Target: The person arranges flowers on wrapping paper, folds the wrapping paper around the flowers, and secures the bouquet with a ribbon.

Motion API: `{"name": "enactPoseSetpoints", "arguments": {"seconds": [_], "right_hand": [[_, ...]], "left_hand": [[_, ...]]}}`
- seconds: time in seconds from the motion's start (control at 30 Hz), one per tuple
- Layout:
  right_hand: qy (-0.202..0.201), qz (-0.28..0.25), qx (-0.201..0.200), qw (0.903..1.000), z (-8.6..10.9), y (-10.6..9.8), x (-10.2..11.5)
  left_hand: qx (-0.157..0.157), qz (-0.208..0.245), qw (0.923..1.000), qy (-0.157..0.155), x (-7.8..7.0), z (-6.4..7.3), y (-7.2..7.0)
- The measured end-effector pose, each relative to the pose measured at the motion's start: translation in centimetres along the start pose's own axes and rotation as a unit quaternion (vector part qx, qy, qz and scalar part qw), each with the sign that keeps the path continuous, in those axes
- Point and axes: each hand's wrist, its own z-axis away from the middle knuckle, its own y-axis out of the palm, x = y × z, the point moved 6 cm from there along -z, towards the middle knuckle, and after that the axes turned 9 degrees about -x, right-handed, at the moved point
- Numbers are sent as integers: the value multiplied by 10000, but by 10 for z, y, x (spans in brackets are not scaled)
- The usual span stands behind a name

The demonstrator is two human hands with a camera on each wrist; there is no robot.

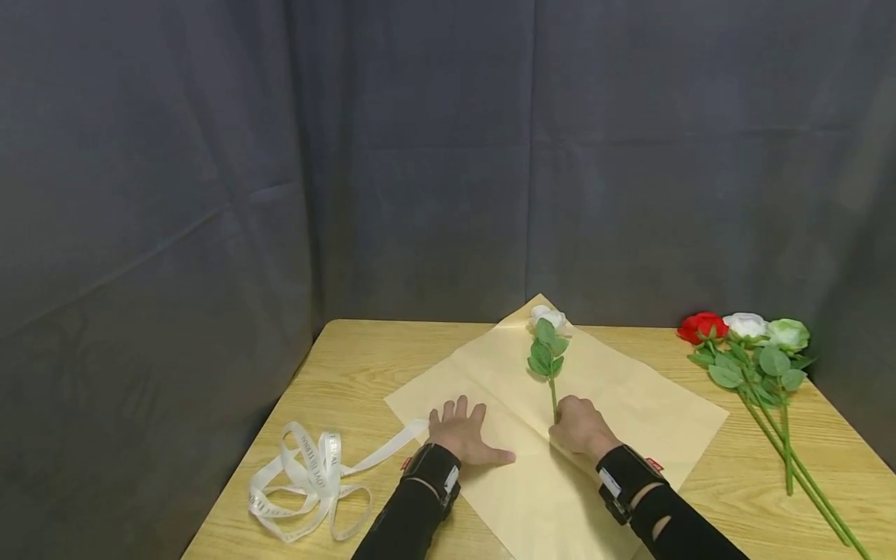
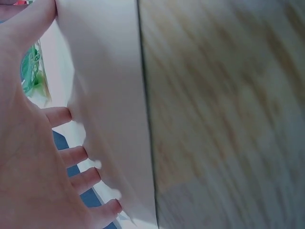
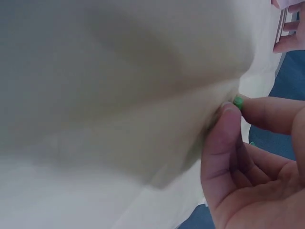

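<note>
A sheet of cream wrapping paper [image 1: 630,397] lies cornerwise on the table. On its upper part rests a white rose [image 1: 542,354] with green leaves, its bloom near the far corner. My right hand [image 1: 582,428] pinches the lower stem between thumb and fingers. The green stem end [image 3: 238,102] pokes out at the fingertips in the right wrist view. Fingers spread wide, my left hand [image 1: 462,437] presses flat on the left part of the paper. In the left wrist view, its palm [image 2: 33,157] faces the paper's edge.
White printed ribbon [image 1: 322,478] lies in loose loops at the left, its tail reaching the paper near my left hand. A red rose [image 1: 702,327], a white rose [image 1: 746,324] and a pale green rose [image 1: 789,334] lie together at the right. Grey curtains [image 1: 420,194] hang behind the wooden table [image 1: 371,350].
</note>
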Motion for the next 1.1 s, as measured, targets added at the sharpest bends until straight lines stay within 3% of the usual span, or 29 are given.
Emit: {"name": "enactPoseSetpoints", "arguments": {"seconds": [0.2,0.43,0.77,0.93,1.1], "right_hand": [[-16,-144,4,9999,0,3,-3],[-148,-217,176,9995,0,6,0],[-186,-292,132,9993,3,-7,-4],[-174,-240,43,9996,4,-24,-20],[51,103,-197,9997,8,-48,-53]], "left_hand": [[33,-56,10000,-1,-1,-4,4],[75,-89,9999,4,3,-14,19],[183,9,9998,-18,-1,-10,9],[263,32,9996,-12,-1,-7,7],[257,85,9996,-3,2,-5,7]]}}
